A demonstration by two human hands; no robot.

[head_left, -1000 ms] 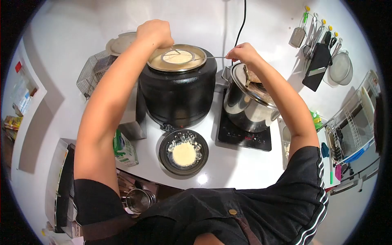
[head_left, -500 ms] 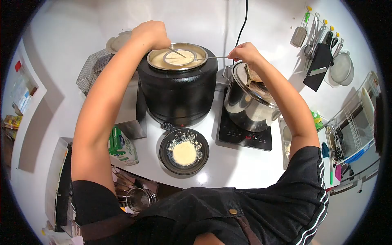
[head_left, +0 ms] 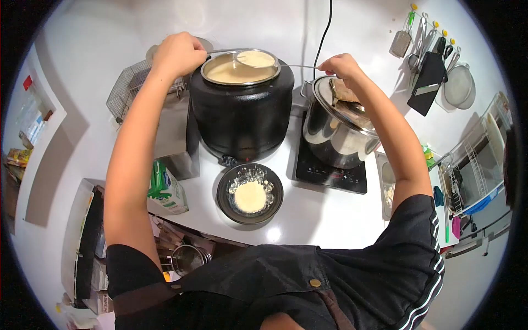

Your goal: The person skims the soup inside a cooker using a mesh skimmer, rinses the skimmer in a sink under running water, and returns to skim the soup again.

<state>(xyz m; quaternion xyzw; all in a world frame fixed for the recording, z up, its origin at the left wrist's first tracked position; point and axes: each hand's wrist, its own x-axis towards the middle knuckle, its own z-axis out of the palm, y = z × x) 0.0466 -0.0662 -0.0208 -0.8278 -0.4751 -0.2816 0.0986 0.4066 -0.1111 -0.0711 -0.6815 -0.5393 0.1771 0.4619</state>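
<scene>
My right hand (head_left: 341, 66) is closed around the thin handle of a round strainer (head_left: 256, 59), which holds pale yellow, creamy contents. The strainer is over the back right of the open black soup kettle (head_left: 240, 113), whose metal insert contains cream-coloured liquid (head_left: 234, 72). At the kettle's left rim, my left hand (head_left: 180, 54) is closed on a thin utensil, mostly hidden, so its kind is unclear. In front of the kettle sits a black bowl (head_left: 224, 204) with a pale yellow mass (head_left: 250, 197) in its middle and lumpy residue up its sides.
To the right, a lidded steel pot (head_left: 333, 137) stands on a black induction cooker (head_left: 330, 179). A green-and-white carton (head_left: 168, 190) is at the left, near a wire basket (head_left: 124, 91). Kitchen tools and a black cutting board (head_left: 428, 82) hang on the right wall.
My left hand has moved left, drawing its utensil out of the strainer toward the kettle's rim. My right hand has shifted slightly right, and the strainer now sits farther back and right.
</scene>
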